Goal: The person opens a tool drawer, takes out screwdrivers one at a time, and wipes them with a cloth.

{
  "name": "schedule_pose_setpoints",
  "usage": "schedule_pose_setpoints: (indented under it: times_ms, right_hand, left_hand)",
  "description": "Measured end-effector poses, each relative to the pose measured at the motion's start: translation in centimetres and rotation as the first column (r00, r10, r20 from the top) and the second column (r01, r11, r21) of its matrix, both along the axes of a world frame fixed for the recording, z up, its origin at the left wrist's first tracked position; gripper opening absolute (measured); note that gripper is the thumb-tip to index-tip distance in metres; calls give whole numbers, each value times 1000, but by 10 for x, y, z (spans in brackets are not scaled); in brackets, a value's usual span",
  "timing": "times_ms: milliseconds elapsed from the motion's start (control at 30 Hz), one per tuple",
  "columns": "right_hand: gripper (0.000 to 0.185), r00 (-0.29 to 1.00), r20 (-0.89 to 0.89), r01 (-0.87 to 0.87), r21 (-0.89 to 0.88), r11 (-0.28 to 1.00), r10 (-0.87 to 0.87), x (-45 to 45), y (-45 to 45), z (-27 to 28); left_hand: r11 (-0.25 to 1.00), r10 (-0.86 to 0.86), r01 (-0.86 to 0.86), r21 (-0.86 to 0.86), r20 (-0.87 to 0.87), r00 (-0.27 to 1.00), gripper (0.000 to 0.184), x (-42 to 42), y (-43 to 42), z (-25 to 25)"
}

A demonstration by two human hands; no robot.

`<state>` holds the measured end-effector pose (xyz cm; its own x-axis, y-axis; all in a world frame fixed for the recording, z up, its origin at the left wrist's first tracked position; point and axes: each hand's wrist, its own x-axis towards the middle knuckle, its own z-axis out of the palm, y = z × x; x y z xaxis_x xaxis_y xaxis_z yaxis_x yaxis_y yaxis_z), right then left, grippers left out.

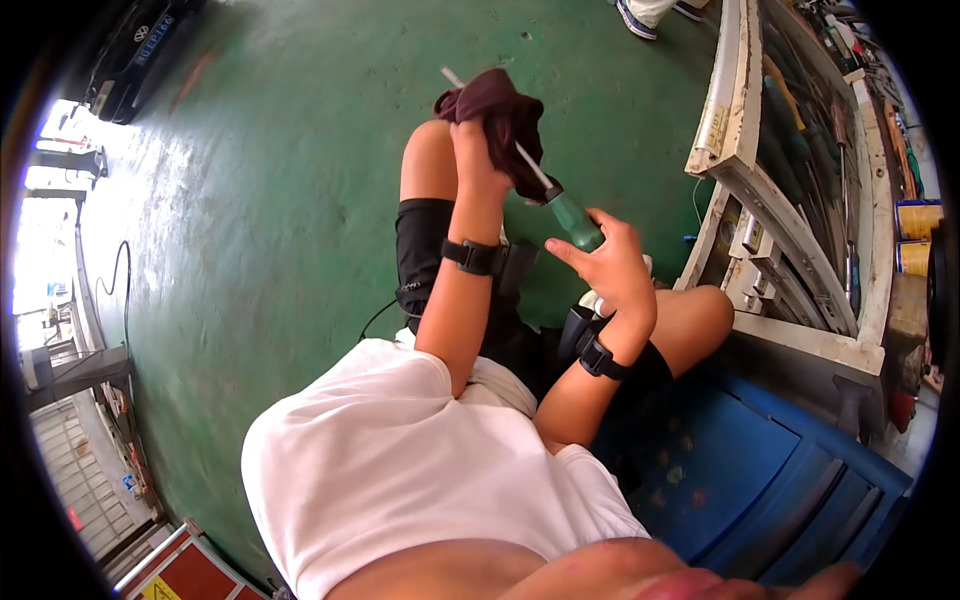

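Note:
A long screwdriver with a green handle (573,217) slants across the front of my body. Its metal shaft runs through a dark maroon cloth (500,105), and the tip sticks out at the cloth's upper left. My left hand (482,160) is closed on the cloth around the shaft; the cloth hides most of its fingers. At the handle's lower end is my right hand (615,258), thumb and fingers around the green grip.
On the right stands a worn metal rack (740,170) full of long tools. A blue plastic surface (720,450) lies below it. A car's dark front (140,50) is at upper left, and another person's shoe (637,20) shows at the top.

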<state>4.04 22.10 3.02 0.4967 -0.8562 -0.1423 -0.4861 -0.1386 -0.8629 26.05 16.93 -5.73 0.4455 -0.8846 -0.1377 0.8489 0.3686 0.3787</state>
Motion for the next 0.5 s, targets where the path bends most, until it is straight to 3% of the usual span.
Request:
schedule_pose_setpoints:
  times_ms: [67, 133, 200, 233, 333, 400, 433, 467, 500]
  right_hand:
    - [44, 996, 89, -10, -30, 1000, 13, 3, -2, -8]
    - [49, 999, 35, -7, 19, 1000, 6, -1, -8, -2]
    - [55, 1000, -4, 15, -258, 966, -16, -7, -15, -1]
    - [59, 997, -77, -5, -325, 946, -21, -7, -26, -5]
    - [53, 975, -191, 79, -184, 980, -115, 3, -45, -2]
    - [52, 970, -165, 139, -232, 963, -180, 15, -55, -32]
    - [50, 963, -138, 187, -267, 945, -230, 21, -59, -54]
    - [54, 936, -244, 183, -277, 943, -253, 27, -62, -72]
    - [58, 954, -145, 227, -222, 948, -262, 25, -58, -88]
  left_hand:
    - [998, 41, -43, 46, 60, 997, 36, 3, -2, -4]
    - [993, 68, -70, 99, 27, 997, 38, 7, -7, -4]
    - [983, 139, -135, 121, -27, 990, 29, 2, -20, 4]
    - [995, 64, -61, 85, -35, 997, 28, 1, -32, 1]
    - [974, -156, 176, 146, -139, 978, 20, -10, -55, 9]
    - [919, -373, 374, 121, -30, 927, 15, -26, -76, -29]
    - [906, -399, 385, 175, 52, 916, 17, -50, -73, -36]
    - [890, -428, 391, 235, 135, 894, 19, -69, -62, -40]
    - [835, -512, 435, 337, 185, 839, 20, -68, -54, -28]
